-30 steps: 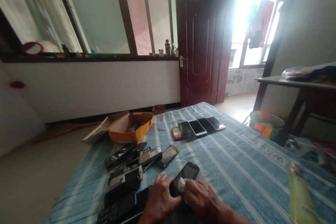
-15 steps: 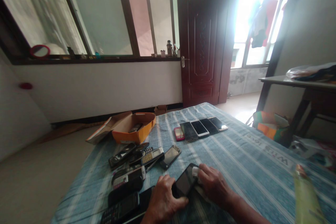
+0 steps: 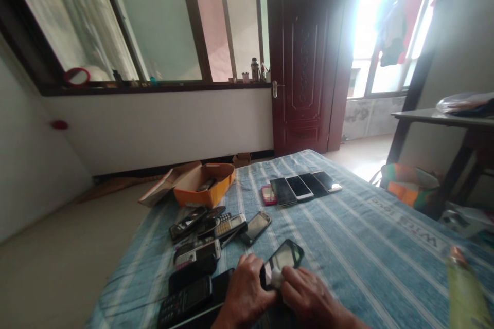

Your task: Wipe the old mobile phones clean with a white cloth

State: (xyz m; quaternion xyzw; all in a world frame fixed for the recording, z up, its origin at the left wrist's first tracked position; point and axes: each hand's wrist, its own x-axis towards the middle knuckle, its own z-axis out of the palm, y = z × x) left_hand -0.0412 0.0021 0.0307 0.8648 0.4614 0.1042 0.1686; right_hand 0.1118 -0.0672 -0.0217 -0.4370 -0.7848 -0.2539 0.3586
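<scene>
A dark phone [image 3: 286,256] lies tilted between my hands, low in the middle of the view. My left hand [image 3: 247,288] is closed on its near left end. In my right hand [image 3: 303,293] a small white wad [image 3: 276,278], perhaps tissue or cloth, is pinched and pressed on the lower part of the screen. To the left of my left hand lies a pile of old phones, among them a black keypad phone [image 3: 185,302] and a silver keypad phone [image 3: 230,226]. A grey touchscreen phone [image 3: 258,228] rests just beyond my hands.
An orange cardboard box [image 3: 204,196] with its lid open stands at the bed's left edge. Several phones lie in a row near a white phone [image 3: 299,188], beside a small pink-edged item [image 3: 269,195]. A yellowish bottle [image 3: 465,288] is at the right on the striped sheet [image 3: 358,247].
My right hand has moved the white wad from the phone's upper right end down to its lower part. My left hand keeps its hold. The view has shifted slightly left.
</scene>
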